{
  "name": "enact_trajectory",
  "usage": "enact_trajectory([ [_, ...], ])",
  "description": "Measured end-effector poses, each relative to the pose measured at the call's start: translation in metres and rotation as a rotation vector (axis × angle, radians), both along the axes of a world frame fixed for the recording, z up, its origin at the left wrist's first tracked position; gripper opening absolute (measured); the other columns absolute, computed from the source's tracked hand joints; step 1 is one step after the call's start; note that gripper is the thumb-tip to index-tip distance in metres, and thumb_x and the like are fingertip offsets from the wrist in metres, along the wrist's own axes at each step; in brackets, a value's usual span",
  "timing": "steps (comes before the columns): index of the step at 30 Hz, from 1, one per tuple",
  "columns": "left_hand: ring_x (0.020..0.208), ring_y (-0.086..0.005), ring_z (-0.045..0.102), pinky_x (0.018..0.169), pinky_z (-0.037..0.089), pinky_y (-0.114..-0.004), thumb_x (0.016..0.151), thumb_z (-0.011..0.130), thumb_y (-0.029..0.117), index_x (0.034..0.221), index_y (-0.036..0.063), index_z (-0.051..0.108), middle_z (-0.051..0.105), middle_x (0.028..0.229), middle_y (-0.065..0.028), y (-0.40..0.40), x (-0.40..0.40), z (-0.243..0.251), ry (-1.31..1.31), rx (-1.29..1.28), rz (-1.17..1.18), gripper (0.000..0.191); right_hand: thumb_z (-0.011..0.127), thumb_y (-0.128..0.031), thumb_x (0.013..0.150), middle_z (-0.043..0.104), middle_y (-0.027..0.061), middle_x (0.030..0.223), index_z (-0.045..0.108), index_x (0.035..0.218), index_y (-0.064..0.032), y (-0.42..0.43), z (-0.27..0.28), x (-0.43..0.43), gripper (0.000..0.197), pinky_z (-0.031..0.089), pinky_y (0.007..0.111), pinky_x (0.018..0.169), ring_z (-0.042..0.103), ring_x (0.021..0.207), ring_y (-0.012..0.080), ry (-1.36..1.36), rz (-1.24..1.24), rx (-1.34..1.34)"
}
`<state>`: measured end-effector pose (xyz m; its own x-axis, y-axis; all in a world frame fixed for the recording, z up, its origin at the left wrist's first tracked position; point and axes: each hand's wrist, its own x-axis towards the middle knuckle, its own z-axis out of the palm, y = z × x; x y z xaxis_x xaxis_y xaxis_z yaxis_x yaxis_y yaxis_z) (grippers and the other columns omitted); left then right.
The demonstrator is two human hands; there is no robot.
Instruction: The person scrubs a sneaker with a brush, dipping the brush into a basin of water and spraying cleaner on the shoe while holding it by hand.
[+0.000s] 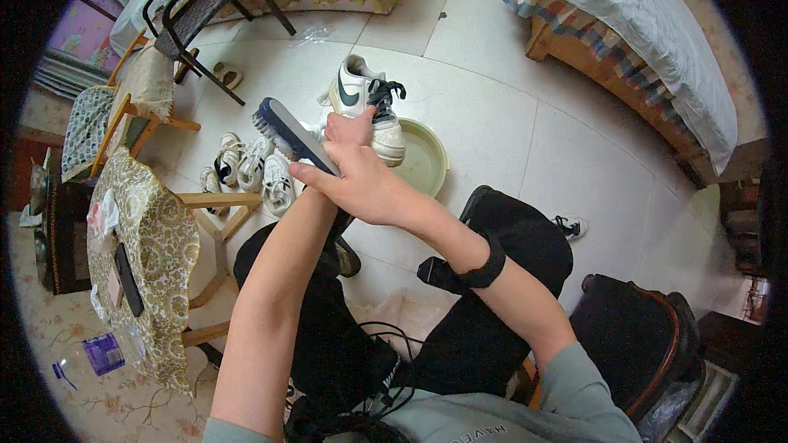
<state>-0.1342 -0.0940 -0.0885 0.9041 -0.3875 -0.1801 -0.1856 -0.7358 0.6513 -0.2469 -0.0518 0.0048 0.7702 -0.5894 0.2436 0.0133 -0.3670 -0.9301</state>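
Note:
My left hand (349, 129) grips a white Nike sneaker (389, 137) at its side, near the black laces. The shoe has a dark swoosh and is held partly over a pale green basin (429, 157) on the floor. My right hand (360, 181) crosses over my left wrist and holds a scrub brush (295, 135) with a dark blue and grey back. Its pale bristles face left, away from the sneaker. Part of my left hand is hidden behind my right hand. The basin seems to hold liquid.
Several sneakers (278, 184) stand on the tiles at left, beside a small table with a patterned cloth (166, 246). A metal-framed chair (203, 18) is at upper left. Beds stand beyond, one at right with a white cover (640, 31). A black bag (622, 344) lies at lower right.

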Motion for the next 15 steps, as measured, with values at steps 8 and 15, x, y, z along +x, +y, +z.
enact_trajectory([
  [8,0.106,-0.0388,0.062,0.093,0.048,-0.042,0.068,0.081,0.043,0.109,-0.0116,0.061,0.063,0.112,-0.0295,0.013,0.003,-0.010,0.043,0.035,0.000,0.072,0.056,-0.051,0.092,0.060,0.0231,0.075,0.058,0.084,0.0087,0.008,0.013,-0.001,0.060,0.048,0.040,0.073,0.060,0.073,0.0296,0.066,0.136,0.162],
  [15,0.110,-0.0397,0.059,0.096,0.045,-0.044,0.067,0.079,0.039,0.113,-0.0099,0.057,0.062,0.112,-0.0268,0.013,-0.007,0.000,0.122,-0.044,-0.005,0.071,0.059,-0.045,0.093,0.059,0.0218,0.071,0.057,0.084,0.0081,0.015,0.017,-0.004,0.054,0.047,0.039,0.070,0.056,0.067,0.0258,0.134,0.188,0.164],
])
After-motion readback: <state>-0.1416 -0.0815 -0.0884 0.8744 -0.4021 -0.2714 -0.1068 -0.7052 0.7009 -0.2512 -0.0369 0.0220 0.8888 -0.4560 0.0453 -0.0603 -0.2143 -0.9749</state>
